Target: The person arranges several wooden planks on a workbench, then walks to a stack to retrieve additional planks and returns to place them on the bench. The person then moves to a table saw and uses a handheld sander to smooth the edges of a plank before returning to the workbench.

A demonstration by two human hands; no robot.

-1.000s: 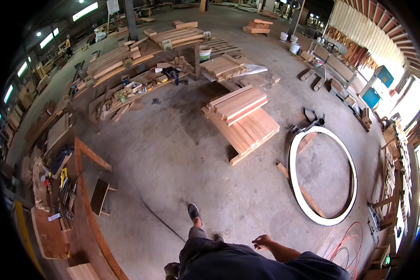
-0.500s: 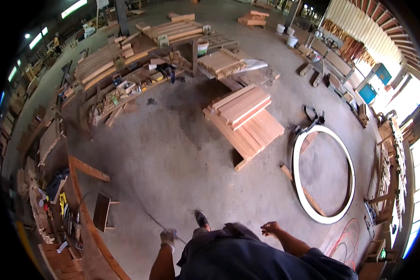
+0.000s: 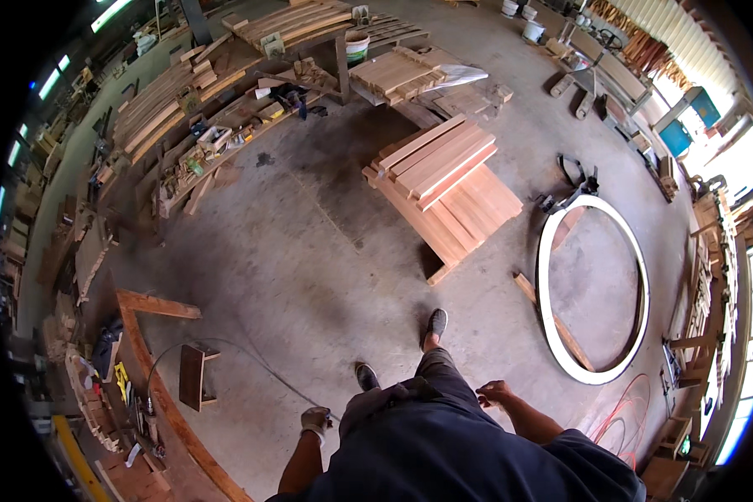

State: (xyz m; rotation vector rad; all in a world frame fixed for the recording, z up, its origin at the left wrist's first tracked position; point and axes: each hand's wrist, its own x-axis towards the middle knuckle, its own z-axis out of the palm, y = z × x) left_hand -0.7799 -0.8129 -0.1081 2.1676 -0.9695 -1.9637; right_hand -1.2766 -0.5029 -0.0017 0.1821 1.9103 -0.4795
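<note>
My left hand (image 3: 316, 420), in a pale work glove, is low in the view beside my left hip. Its fingers are closed around what looks like a thin dark hose (image 3: 263, 365), which arcs across the floor from the workbench at the left. My right hand (image 3: 497, 392) is bare and hangs by my right thigh. Its fingers are loosely curled and a little apart, with nothing visible in them. Ahead of me, several planed boards (image 3: 445, 164) lie on a low wooden panel (image 3: 468, 219).
A large white-faced ring (image 3: 547, 293) stands to the right, near a coiled red hose (image 3: 623, 418). A small brown stool-like wooden piece (image 3: 192, 378) sits by the curved wooden bench edge (image 3: 163, 402) at left. Long tables with stacked lumber (image 3: 163, 109) are at far left.
I have stepped forward, and both shoes now show. The board stack and ring sit farther right in view. My left hand still grips the hose; my right hand has shifted slightly.
</note>
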